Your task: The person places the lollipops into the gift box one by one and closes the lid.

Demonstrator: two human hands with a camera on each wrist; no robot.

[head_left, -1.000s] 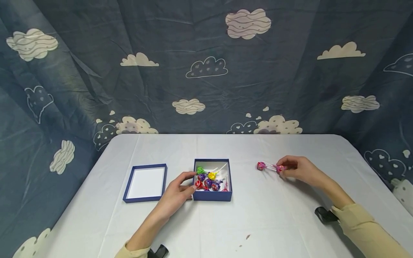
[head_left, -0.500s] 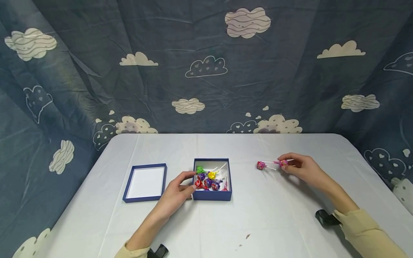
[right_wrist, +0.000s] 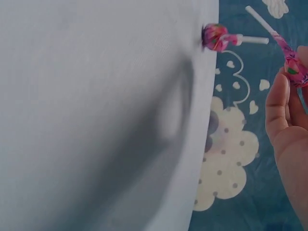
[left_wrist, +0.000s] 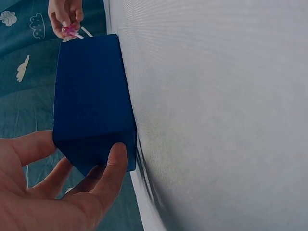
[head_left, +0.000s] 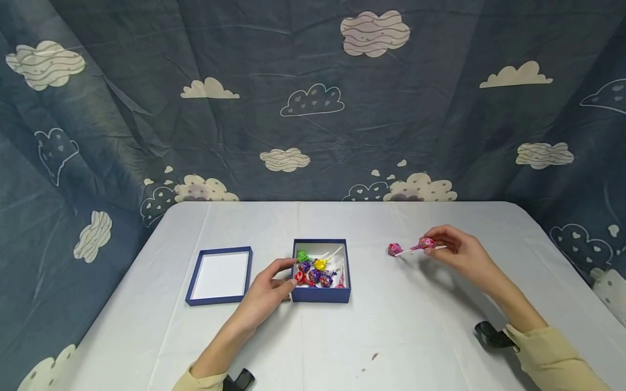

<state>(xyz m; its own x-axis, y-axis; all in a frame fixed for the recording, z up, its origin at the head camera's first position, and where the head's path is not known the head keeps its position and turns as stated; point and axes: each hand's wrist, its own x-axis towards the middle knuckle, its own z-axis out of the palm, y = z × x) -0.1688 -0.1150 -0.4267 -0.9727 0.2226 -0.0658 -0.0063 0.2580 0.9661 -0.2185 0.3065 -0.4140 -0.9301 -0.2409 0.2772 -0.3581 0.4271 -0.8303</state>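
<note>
My right hand [head_left: 457, 251] pinches a pink-wrapped lollipop [head_left: 425, 243] by its head, its stick pointing left. Just to the left, a second pink lollipop [head_left: 394, 249] lies on the table; in the right wrist view this lollipop [right_wrist: 215, 37] sits apart from the held lollipop [right_wrist: 294, 67]. My left hand [head_left: 264, 296] touches the left side of a dark blue box [head_left: 323, 295], with fingertips at its rim and side. Inside are several wrapped lollipops, among them a green lollipop [head_left: 302, 256] and a yellow lollipop [head_left: 320, 264]. The left wrist view shows the box's outer wall [left_wrist: 91, 91] and the fingers against it.
A blue-edged box lid [head_left: 219, 276] with a white inside lies left of the box, upturned. White cloth covers the table [head_left: 411, 331], which has small dark marks near the front. A dark cloud-patterned curtain [head_left: 235, 65] hangs behind.
My right hand has lifted its lollipop off the table, and the lollipop's stick has swung to point left and down. The left hand and the box stay in place.
</note>
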